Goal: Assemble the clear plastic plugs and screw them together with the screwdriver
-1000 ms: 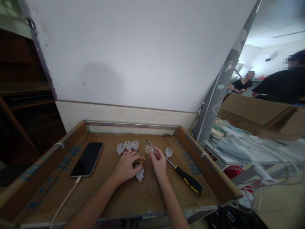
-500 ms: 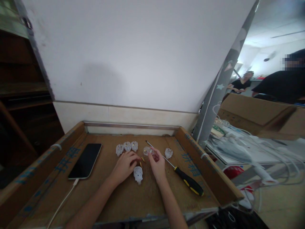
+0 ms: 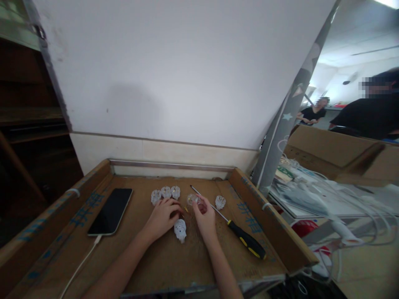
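A pale, smooth wall (image 3: 187, 83) fills the background, a grey star-print curtain (image 3: 277, 133) slanting down at its right, and below sits the bench (image 3: 149, 265), lined in worn brown cardboard with raised, blue-inked sides. And here's the change: a second ago the left hand (image 3: 165, 215) covered the upper end of the white plug piece (image 3: 180, 229), and now that rounded plastic face, dotted with holes, shows on the bench, midway along and towards the front edge. The left hand is just beyond it, fingers bent, thumb close to the forefinger; whether it pinches anything, I cannot tell. Over to the right hand (image 3: 205, 214), still pinching a clear plug piece (image 3: 191, 199), see-through and rounded, between thumb and fingers. Between the hands, a slim brass pin (image 3: 186, 209) gleams. Towards the back edge, three clear plugs (image 3: 166, 192) sit in a row; a lone plug (image 3: 220, 202) lies nearer the right edge, beside a screwdriver (image 3: 246, 238), steel-shafted, its black grip streaked yellow. Near the left edge, a glossy black phone (image 3: 110, 211) trails a white cable (image 3: 81, 265).
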Tool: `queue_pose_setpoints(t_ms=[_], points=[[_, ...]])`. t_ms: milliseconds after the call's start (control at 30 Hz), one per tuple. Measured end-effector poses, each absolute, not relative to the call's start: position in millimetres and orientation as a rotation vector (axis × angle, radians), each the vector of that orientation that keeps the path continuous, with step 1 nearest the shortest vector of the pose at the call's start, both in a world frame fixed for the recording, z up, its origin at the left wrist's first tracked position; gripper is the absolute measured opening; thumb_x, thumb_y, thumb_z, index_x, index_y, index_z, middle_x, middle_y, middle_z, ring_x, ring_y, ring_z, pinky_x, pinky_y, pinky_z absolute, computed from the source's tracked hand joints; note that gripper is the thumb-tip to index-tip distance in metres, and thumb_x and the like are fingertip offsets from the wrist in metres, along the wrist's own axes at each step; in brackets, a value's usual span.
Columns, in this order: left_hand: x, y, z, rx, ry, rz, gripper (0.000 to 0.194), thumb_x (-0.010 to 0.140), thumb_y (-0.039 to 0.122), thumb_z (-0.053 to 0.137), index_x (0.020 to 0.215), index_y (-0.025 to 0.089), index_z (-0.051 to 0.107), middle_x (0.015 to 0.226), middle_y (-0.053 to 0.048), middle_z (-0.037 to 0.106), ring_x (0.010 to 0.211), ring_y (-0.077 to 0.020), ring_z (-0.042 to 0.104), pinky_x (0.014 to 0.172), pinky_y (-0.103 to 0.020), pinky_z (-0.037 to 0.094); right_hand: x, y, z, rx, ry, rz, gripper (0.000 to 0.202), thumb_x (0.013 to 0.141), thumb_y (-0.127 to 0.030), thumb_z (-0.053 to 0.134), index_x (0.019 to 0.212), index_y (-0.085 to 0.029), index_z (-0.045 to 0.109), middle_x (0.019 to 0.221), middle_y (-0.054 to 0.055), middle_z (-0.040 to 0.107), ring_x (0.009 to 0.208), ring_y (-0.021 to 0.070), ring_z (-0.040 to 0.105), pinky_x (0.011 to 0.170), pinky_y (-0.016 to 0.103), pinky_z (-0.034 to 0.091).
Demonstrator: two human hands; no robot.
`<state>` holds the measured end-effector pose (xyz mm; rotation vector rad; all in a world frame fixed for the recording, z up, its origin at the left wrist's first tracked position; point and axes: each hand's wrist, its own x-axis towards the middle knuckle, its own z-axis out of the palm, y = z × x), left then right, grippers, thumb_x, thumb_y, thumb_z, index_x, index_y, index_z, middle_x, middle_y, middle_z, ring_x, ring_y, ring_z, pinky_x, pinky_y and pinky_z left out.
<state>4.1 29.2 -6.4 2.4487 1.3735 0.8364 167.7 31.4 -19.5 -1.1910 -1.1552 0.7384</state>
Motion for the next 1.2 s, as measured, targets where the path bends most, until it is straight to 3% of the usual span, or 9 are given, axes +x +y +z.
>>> queue_pose_setpoints(t_ms=[267, 500, 633, 767, 1200], points=[[-0.6, 28.1, -2.5, 2.382, 1.478, 0.874, 0.011, 0.081, 0.022, 0.056, 0.087, 0.023, 0.066, 0.099, -0.002, 0.067, 0.098, -0.0216, 0.056, 0.088, -0.038, 0.039, 167.3, 34.7, -20.7, -1.097, -1.125, 0.878, 0.045, 0.068, -0.043, 0.065, 0.102, -0.014, 0.061, 0.087, 0.009, 0.07, 0.072, 0.0197, 0.065, 0.065, 0.031, 0.052], [1.9, 25.8, 0.3, 2.325, 1.467, 1.318, 0.014, 0.083, 0.022, 0.052, 0.091, 0.021, 0.063, 0.089, -0.003, 0.069, 0.087, -0.0189, 0.06, 0.081, -0.034, 0.045, 164.6, 33.5, -19.9, -1.038, -1.149, 0.954, 0.046, 0.065, -0.047, 0.069, 0.099, -0.017, 0.059, 0.084, 0.008, 0.071, 0.074, 0.0219, 0.068, 0.066, 0.034, 0.055], [7.2, 22.2, 1.7, 2.345, 1.445, 1.291, 0.013, 0.082, 0.022, 0.053, 0.089, 0.021, 0.064, 0.086, -0.003, 0.069, 0.084, -0.0186, 0.06, 0.077, -0.033, 0.045, 162.1, 31.6, -21.5, -1.047, -1.207, 0.924, 0.037, 0.064, -0.043, 0.071, 0.088, -0.017, 0.057, 0.073, 0.005, 0.07, 0.068, 0.0187, 0.066, 0.066, 0.032, 0.053], [9.9, 21.3, 2.7, 2.302, 1.532, 1.279, 0.011, 0.081, 0.023, 0.054, 0.085, 0.021, 0.065, 0.081, -0.002, 0.069, 0.08, -0.0185, 0.061, 0.074, -0.032, 0.045, 161.1, 30.7, -22.2, -1.071, -1.258, 0.858, 0.032, 0.066, -0.04, 0.071, 0.082, -0.018, 0.055, 0.075, 0.004, 0.068, 0.068, 0.017, 0.064, 0.064, 0.029, 0.052], [13.0, 21.2, 1.4, 2.187, 1.625, 1.177, 0.007, 0.077, 0.022, 0.057, 0.075, 0.022, 0.063, 0.075, -0.001, 0.066, 0.077, -0.0182, 0.06, 0.071, -0.03, 0.045, 163.5, 26.6, -20.2, -1.146, -1.435, 0.772, 0.029, 0.069, -0.038, 0.069, 0.087, -0.018, 0.06, 0.068, 0.002, 0.066, 0.061, 0.0165, 0.061, 0.055, 0.026, 0.045]])
